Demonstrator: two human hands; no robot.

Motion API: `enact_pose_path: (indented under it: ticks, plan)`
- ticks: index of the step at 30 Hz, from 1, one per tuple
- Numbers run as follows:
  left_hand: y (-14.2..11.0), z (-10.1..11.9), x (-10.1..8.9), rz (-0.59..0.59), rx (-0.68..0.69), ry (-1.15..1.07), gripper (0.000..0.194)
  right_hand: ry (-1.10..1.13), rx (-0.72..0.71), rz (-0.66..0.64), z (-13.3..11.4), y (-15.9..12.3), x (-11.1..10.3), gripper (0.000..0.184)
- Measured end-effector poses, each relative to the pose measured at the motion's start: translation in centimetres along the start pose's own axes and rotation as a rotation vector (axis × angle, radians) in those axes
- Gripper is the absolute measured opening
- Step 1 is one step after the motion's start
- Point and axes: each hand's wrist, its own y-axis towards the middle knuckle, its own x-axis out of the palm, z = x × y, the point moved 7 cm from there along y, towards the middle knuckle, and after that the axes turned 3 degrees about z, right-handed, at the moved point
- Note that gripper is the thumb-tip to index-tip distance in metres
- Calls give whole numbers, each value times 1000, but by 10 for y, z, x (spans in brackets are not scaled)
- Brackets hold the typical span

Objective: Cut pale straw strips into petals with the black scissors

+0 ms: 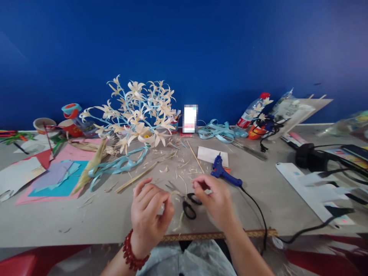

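My left hand (149,209), a red bead bracelet (133,251) at its wrist, hovers over the front of the table with thumb and forefinger closed together. Whatever may be between them is too small to make out. To the right, my right hand (214,195) has its fingers curled in a pinch, and its fingertips hide what they may hold. Black-handled scissors (189,211) lie between the two hands, blades pointing away to the left. Thin pale husk strips (181,220) lie around the scissors. Just beyond my right hand rests a blue glue gun (222,171).
Pale husk flowers on blue stems (140,111) stand in a white pot (146,138). Blue ribbon (122,165), coloured paper (57,180) and dried husks (93,166) lie left. A power strip (310,191) with cables lies right. A phone (190,119) leans against the wall.
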Motion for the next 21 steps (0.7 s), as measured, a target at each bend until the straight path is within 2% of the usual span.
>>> enact_pose_path:
  ticks: [2, 5, 8, 11, 14, 15, 19, 21]
  plan:
    - [0, -1, 0, 3, 7, 12, 16, 28, 12, -6, 2, -1, -3, 11]
    - [1, -1, 5, -28, 11, 12, 16, 110, -16, -127, -11, -5, 10, 13]
    - [2, 1, 6, -33, 10, 9, 16, 107, -48, -148, -22, -5, 20, 7]
    - [2, 2, 2, -19, 17, 7, 16, 54, -82, -106, -21, -2, 17, 9]
    - [2, 0, -3, 13, 5, 5, 17, 32, -76, 23, -15, 1, 1, 10]
    - [2, -1, -3, 9, 1, 2, 17, 49, -71, 28, -14, 2, -1, 11]
    - [1, -3, 6, -46, 2, -11, 17, 144, -44, -173, -22, 0, 13, 9]
    - [1, -3, 8, -56, 0, -8, 16, 129, -35, -192, -25, -1, 18, 4]
